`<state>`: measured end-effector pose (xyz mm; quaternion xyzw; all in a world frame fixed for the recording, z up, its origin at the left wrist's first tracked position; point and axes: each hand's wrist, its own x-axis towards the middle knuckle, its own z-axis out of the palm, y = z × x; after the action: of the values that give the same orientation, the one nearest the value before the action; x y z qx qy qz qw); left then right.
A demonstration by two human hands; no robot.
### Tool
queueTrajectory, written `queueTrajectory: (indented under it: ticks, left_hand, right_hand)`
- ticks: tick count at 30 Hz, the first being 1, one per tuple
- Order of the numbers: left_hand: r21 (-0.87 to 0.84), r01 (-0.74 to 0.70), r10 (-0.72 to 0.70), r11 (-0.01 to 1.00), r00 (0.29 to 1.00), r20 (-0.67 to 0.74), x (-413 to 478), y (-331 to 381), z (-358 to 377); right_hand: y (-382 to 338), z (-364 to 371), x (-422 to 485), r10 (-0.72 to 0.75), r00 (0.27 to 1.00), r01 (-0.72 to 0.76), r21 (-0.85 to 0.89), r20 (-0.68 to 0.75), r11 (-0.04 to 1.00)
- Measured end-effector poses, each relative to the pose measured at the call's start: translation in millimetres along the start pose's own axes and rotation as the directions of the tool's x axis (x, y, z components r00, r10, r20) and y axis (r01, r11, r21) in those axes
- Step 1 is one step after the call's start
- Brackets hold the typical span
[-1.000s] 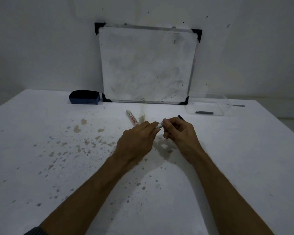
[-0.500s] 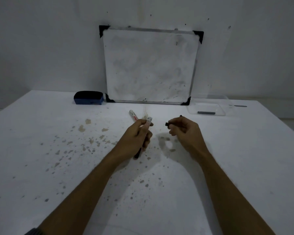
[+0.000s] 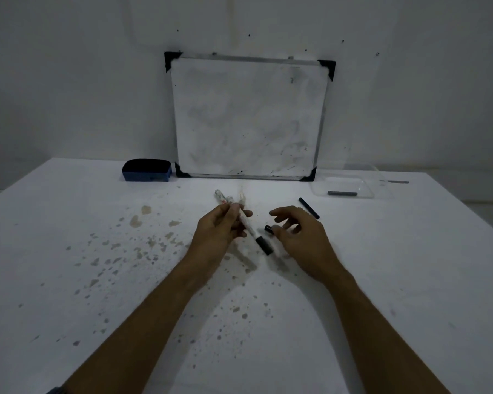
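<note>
My left hand grips a white marker by its upper part. The marker slants down to the right, and its black end points toward my right hand. That hand pinches a small black cap at the thumb, with the other fingers spread loosely above it. The cap sits just above the marker's black end, a little apart from it. A second white marker lies on the table behind my left hand.
A smudged whiteboard leans on the wall at the back of the stained white table. A blue eraser sits left of it. A clear tray at the right holds a dark stick. A black stick lies behind my right hand.
The cap came off the marker and my hands parted. My left hand has since swung the marker so its black end points at my right hand, whose fingers have spread.
</note>
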<state>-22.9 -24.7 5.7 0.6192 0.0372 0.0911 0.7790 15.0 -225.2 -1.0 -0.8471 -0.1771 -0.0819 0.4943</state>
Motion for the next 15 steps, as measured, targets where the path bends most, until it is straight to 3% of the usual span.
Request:
queueTrajectory:
  ticks: [2, 5, 8, 12, 15]
  left_hand:
    - [-0.173, 0.042, -0.05, 0.984, 0.998, -0.039, 0.7, -0.6, 0.4]
    - [-0.324, 0.088, -0.102, 0.942, 0.994, -0.026, 0.0, -3.5, 0.1]
    - [-0.392, 0.11, -0.12, 0.913, 0.993, -0.001, -3.6, -6.2, 3.3]
    - [-0.442, 0.133, -0.127, 0.887, 0.991, 0.042, -8.0, -5.9, 9.1]
    - [-0.414, 0.185, -0.167, 0.891, 0.983, 0.078, -11.1, -5.9, 13.3]
  right_hand:
    - [-6.6, -2.7, -1.0, 0.038, 0.993, -0.056, 0.174, 0.109, 0.983]
    - [-11.2, -1.2, -4.5, 0.005, 0.982, -0.053, 0.251, 0.189, 0.967]
    - [-14.9, 4.1, -3.8, 0.053, 0.984, -0.113, 0.372, 0.169, 0.921]
    - [-16.1, 13.6, -0.7, 0.181, 0.979, -0.2, 0.629, 0.094, 0.751]
    - [-15.3, 18.7, 2.6, 0.258, 0.965, -0.227, 0.672, 0.055, 0.705]
